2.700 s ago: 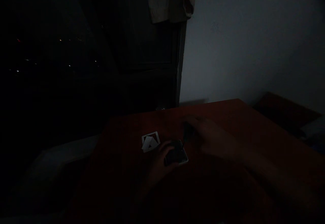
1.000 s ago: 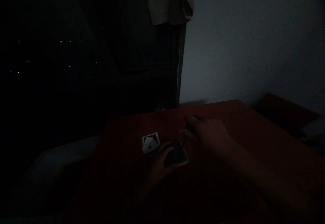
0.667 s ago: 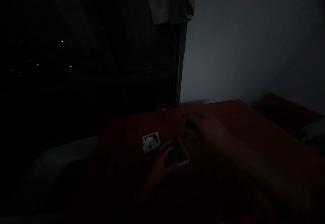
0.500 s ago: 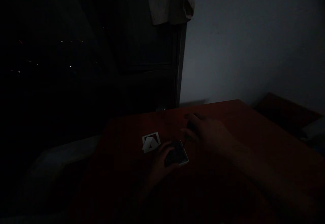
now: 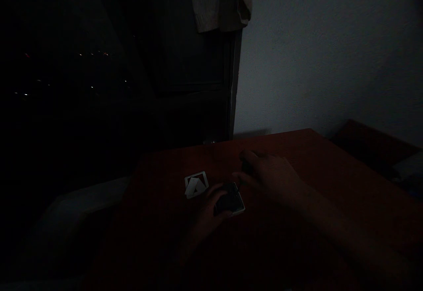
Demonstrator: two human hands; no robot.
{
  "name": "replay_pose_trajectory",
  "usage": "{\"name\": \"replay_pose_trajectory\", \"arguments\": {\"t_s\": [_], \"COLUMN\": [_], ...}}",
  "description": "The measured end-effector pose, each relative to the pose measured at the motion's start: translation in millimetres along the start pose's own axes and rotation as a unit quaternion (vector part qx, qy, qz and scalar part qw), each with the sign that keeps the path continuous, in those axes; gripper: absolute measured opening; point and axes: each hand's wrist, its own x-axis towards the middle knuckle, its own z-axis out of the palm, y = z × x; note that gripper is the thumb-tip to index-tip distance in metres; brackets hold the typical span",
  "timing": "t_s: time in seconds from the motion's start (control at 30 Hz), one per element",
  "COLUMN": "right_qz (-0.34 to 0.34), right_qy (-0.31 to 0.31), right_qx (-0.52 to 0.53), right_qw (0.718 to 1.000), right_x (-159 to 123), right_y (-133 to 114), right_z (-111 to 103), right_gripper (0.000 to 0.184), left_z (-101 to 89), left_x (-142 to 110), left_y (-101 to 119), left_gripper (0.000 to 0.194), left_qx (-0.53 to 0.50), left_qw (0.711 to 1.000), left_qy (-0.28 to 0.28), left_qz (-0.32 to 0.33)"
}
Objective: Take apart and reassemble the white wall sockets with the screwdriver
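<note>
My left hand (image 5: 211, 205) is closed around the left and near edges of a small square device (image 5: 230, 200) with a dark top and a pale rim, lying on the table. My right hand (image 5: 262, 167) curls above and to the right of it, its fingers around a dark tool (image 5: 246, 166). A thin shaft seems to run from this tool down to the device's far right corner, but the dim light hides its exact kind. Left of the device lies a pale square frame (image 5: 186, 182) with white flat pieces (image 5: 195, 187) on it.
The reddish-brown table (image 5: 280, 143) meets a grey wall (image 5: 313, 62) at the back right. A dark window (image 5: 82, 71) with points of light fills the left. Pale cloth (image 5: 211, 5) hangs at the top. Another brown surface (image 5: 370, 141) stands at the right.
My right hand has shifted slightly, its lower finger moving a little left and down. The left hand and the device stay almost where they were.
</note>
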Motion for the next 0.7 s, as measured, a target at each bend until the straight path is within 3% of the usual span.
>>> {"name": "replay_pose_trajectory", "arguments": {"t_s": [0.2, 0.37, 0.5, 0.6, 0.7], "right_qz": [-0.094, -0.010, 0.035, -0.006, -0.069], "right_qy": [-0.041, 0.007, -0.004, -0.029, -0.034], "right_qx": [0.166, 0.026, -0.042, 0.048, 0.139], "right_qw": [0.981, 1.000, 0.999, 0.998, 0.987], "right_x": [-3, 4, 4, 1, 1], "right_y": [5, -1, -5, 0, 7], "right_z": [-7, 3, 3, -2, -3], "right_gripper": [0.039, 0.029, 0.027, 0.023, 0.035], "left_z": [0.7, 2.1, 1.4, 0.7, 0.4], "left_x": [0, -1, -1, -1, -1], "left_y": [-2, -6, -3, -2, -3], "left_gripper": [0.048, 0.049, 0.049, 0.051, 0.050], "left_qx": [0.003, 0.000, -0.001, 0.003, 0.001], "left_qw": [1.000, 1.000, 1.000, 1.000, 1.000], "left_qy": [0.006, -0.001, -0.001, -0.001, -0.001], "left_qz": [-0.001, 0.005, -0.004, -0.011, -0.009]}}
